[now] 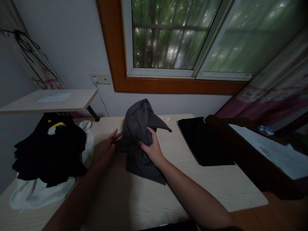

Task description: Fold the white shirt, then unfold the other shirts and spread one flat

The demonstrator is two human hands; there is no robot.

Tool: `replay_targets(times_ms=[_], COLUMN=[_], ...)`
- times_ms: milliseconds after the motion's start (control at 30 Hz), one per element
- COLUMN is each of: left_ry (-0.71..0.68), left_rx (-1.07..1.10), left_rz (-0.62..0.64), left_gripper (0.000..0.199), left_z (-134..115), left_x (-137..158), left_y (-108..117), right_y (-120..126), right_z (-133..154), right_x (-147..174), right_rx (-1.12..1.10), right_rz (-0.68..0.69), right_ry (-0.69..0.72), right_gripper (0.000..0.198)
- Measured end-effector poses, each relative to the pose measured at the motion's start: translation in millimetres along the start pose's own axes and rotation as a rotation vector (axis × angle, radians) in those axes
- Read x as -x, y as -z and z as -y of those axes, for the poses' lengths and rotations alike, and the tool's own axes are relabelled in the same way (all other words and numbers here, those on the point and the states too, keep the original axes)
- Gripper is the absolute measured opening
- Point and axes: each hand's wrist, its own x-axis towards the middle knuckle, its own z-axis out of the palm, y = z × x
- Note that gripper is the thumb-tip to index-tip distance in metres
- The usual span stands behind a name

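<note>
A dark grey piece of clothing (139, 128) stands bunched up on the pale wooden table (154, 205). Its top is lifted into a peak, one pointed flap sticks out to the right, and the lower end lies flat towards me. Which garment it is cannot be made out. My right hand (152, 146) grips the cloth at its right side, thumb on the near face and fingers partly behind a fold. At the left edge of the cloth is my left hand (112, 141), fingers apart and stretched towards it; whether they touch it is unclear.
Black clothes (50, 150) with a yellow and white print are piled on white cloth (40, 194) at left, under a small raised shelf (79, 98). A folded black cloth (204, 141) lies at right. Behind the table are a wall socket (99, 79) and a window (173, 41).
</note>
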Motion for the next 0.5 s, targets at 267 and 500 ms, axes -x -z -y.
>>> replay_targets(times_ms=[267, 500], left_ry=[0.146, 0.288], left_rx=[-0.068, 0.098], left_rz=[-0.196, -0.301], left_gripper=[0.085, 0.068], left_z=[26, 2], left_x=[12, 17], left_y=[19, 7], right_y=[-13, -5], right_z=[4, 17], right_x=[20, 18], right_rx=[0.468, 0.343], right_rz=[0.514, 0.66], right_ry=[0.497, 0.498], right_gripper=[0.061, 0.071])
